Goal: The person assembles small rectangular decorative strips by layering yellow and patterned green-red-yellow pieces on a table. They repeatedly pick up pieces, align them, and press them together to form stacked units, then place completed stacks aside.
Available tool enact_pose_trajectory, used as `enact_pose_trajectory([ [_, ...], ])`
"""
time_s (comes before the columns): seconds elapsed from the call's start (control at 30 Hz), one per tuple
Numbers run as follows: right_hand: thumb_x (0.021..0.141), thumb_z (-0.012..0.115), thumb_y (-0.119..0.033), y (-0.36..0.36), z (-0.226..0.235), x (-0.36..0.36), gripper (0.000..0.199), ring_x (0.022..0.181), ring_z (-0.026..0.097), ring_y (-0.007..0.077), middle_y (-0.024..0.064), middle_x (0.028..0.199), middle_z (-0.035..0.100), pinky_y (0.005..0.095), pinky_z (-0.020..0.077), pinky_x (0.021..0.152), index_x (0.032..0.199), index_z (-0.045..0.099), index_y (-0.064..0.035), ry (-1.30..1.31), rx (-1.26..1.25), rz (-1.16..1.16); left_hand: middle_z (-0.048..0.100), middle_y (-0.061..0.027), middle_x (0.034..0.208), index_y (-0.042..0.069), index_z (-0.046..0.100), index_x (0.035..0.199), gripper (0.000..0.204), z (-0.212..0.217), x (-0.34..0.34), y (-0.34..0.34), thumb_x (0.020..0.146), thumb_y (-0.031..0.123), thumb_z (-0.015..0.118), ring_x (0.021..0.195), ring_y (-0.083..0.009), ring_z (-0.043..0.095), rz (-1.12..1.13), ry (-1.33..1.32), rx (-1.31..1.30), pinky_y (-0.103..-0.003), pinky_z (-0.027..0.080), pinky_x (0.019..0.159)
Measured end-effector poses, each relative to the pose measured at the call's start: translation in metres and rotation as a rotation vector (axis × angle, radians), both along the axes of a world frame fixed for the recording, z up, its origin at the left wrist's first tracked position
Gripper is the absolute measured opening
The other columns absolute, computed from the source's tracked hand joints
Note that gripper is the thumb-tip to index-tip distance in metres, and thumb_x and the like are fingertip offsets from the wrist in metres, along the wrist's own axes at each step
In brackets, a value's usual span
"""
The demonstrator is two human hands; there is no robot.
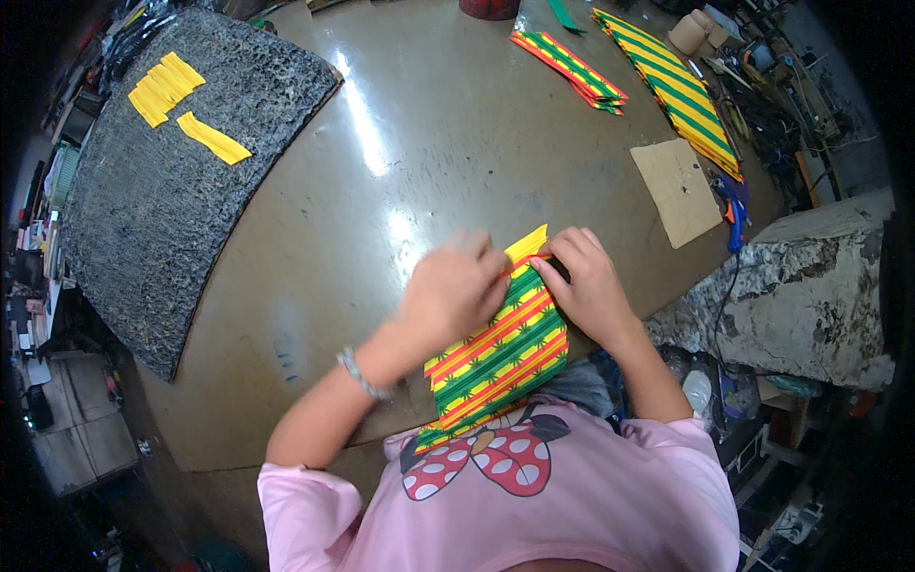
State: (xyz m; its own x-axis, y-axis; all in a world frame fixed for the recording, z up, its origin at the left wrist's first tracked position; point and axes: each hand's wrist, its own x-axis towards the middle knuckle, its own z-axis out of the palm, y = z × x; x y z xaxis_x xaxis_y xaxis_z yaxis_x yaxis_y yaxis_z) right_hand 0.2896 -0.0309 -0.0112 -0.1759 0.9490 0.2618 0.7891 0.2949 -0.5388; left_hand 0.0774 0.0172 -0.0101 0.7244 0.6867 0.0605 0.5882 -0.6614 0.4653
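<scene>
Fingers of your left hand [453,291] and right hand [586,281] are pinching together on the striped paper [500,357], folding its top edge over the table [400,172].

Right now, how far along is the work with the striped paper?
Done: folded striped stacks and a long striped pile lie at the table's far edge. In hand: the left hand and right hand press a yellow strip onto the top of a striped sheet. Left: loose yellow strips wait on the dark mat.
</scene>
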Motion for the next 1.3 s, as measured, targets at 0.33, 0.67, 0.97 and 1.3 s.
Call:
enact_pose_trajectory([
  [0.33,0.085,0.071,-0.01,-0.005,0.011,-0.002,0.013,0.088,0.059,0.0323,0.0129,0.092,0.06,0.0413,0.0491,0.078,0.092,0.065,-0.0009,0.015,-0.024,0.01,0.039,-0.0042,0.154,0.045,0.061,0.131,0.049,-0.02,0.002,0.045,0.083,0.056,0.064,0.149,-0.0374,0.021,-0.193,-0.003,0.252,-0.075,0.005,0.112],
  [0.67,0.084,0.074,-0.01,0.004,0.004,-0.001,0.012,0.077,0.057,0.0282,0.0112,0.079,0.06,0.0372,0.0467,0.069,0.089,0.068,-0.0012,0.155,-0.166,-0.161,0.039,-0.0037,0.154,0.047,0.059,0.132,0.053,-0.025,0.002,0.044,0.081,0.059,0.065,0.148,-0.0369,0.023,-0.163,-0.026,0.259,-0.076,0.008,0.11],
  [0.97,0.083,0.074,-0.011,0.007,0.007,-0.003,0.014,0.072,0.054,0.0202,0.0074,0.076,0.057,0.0316,0.0441,0.067,0.087,0.065,-0.0016,0.112,-0.267,-0.214,0.037,-0.004,0.155,0.047,0.059,0.133,0.055,-0.025,0.002,0.045,0.08,0.06,0.065,0.148,-0.0369,0.022,-0.174,0.005,0.234,-0.077,0.009,0.11],
  [1.3,0.081,0.076,-0.011,0.005,0.01,0.003,0.018,0.083,0.057,0.0286,0.0108,0.087,0.059,0.0379,0.047,0.074,0.09,0.063,-0.0018,-0.087,-0.066,-0.255,0.036,-0.0044,0.156,0.048,0.057,0.134,0.056,-0.023,0.002,0.044,0.079,0.061,0.065,0.148,-0.0365,0.022,-0.182,0.011,0.225,-0.076,0.008,0.11],
])
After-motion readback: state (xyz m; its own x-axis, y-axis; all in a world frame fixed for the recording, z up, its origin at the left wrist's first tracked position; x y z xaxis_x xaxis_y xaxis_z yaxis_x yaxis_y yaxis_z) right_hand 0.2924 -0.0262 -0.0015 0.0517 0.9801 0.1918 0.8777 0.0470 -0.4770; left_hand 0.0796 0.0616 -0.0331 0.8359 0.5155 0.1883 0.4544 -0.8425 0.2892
